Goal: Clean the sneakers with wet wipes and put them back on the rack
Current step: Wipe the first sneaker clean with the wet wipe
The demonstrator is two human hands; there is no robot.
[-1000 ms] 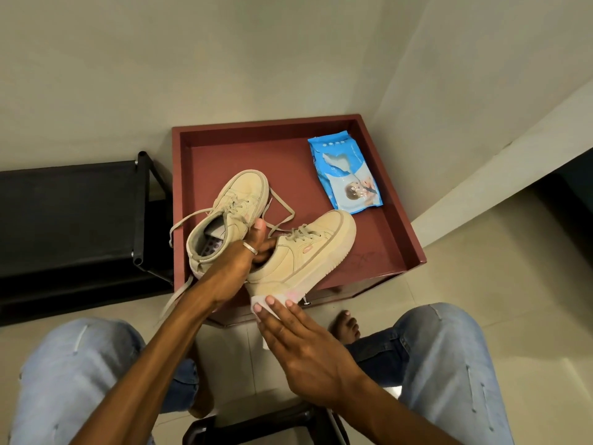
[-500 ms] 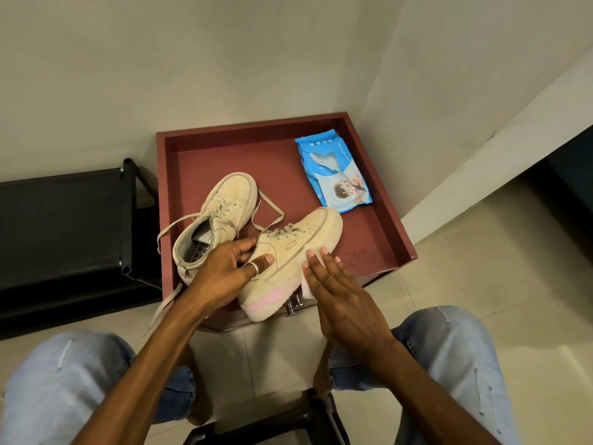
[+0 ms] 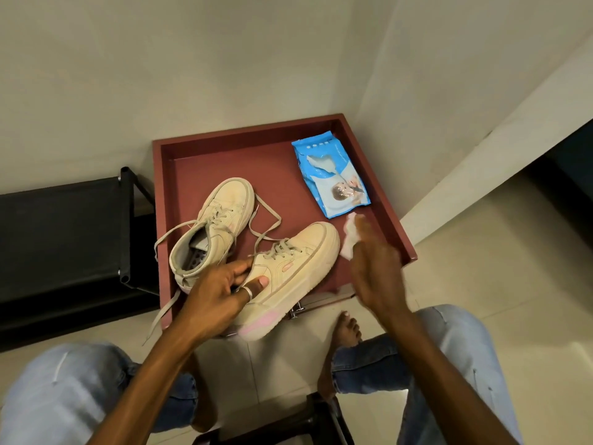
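Two beige sneakers lie on a dark red tray-like table [image 3: 205,155]. My left hand [image 3: 218,293] grips the nearer sneaker [image 3: 298,261] at its collar, thumb on its side, with the pink heel hanging over the table's front edge. The second sneaker [image 3: 221,216] lies behind it, laces loose. My right hand [image 3: 375,261], blurred, holds a crumpled white wet wipe [image 3: 349,239] just right of the nearer sneaker's toe, apart from it. A blue wet wipes pack [image 3: 333,178] lies at the table's back right.
A black shoe rack [image 3: 64,239] stands left of the table against the wall. My knees in light jeans and a bare foot [image 3: 346,329] are below on the tiled floor. A white wall corner rises behind the table, with a dark opening at the far right.
The nearer sneaker has been lowered onto the table. My right hand with the wipe slid from the heel along the sole to the toe and has come off to the right.
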